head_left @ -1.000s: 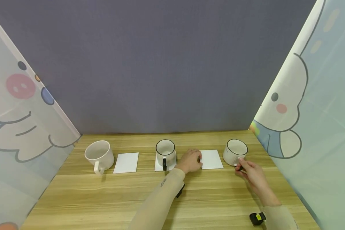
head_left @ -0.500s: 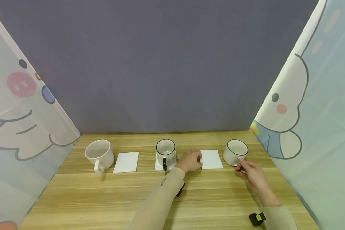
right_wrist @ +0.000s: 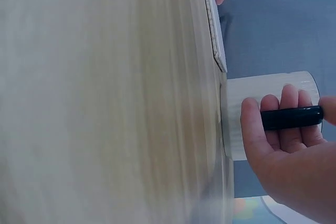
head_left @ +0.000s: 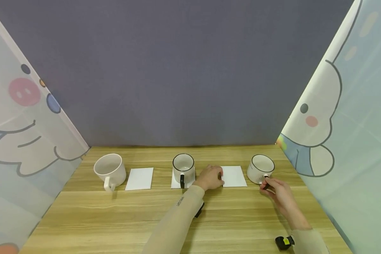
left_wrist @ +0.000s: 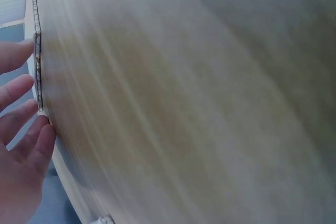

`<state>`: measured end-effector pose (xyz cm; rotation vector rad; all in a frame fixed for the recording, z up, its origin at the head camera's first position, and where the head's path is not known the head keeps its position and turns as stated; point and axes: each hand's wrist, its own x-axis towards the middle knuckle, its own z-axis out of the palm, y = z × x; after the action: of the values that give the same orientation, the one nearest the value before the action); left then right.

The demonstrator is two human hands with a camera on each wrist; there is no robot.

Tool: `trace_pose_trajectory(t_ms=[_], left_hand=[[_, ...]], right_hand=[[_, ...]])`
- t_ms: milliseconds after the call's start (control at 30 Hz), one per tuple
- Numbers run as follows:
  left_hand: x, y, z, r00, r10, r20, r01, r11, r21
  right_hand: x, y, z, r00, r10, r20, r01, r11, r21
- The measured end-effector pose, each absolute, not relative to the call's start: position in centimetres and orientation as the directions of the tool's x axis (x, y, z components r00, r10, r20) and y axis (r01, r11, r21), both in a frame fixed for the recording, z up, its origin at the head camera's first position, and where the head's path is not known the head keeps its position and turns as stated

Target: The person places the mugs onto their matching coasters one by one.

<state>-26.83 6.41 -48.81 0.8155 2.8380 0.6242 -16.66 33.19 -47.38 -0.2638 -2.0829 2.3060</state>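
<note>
A wooden surface (head_left: 114, 218) with light brown stripes. Behind it stands a plain grey-blue wall (head_left: 184, 70). Cartoon curtains (head_left: 22, 116) hang on both sides. The light is soft.

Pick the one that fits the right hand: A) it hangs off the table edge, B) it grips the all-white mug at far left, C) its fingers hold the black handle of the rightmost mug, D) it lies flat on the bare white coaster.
C: the right hand has its fingers curled round the black handle of the rightmost mug.
</note>
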Motion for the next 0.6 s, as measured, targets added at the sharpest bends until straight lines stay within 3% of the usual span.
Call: trace_pose_trajectory(t_ms=[600], left_hand=[[-27.01, 6.37, -48.98, -0.847, 0.531, -0.006, 0.478, 0.768, 0.425]], right_hand=[[-16.89, 32.56, -46.50, -0.976, 0.168, -0.139, 0.108, -0.185, -0.977]])
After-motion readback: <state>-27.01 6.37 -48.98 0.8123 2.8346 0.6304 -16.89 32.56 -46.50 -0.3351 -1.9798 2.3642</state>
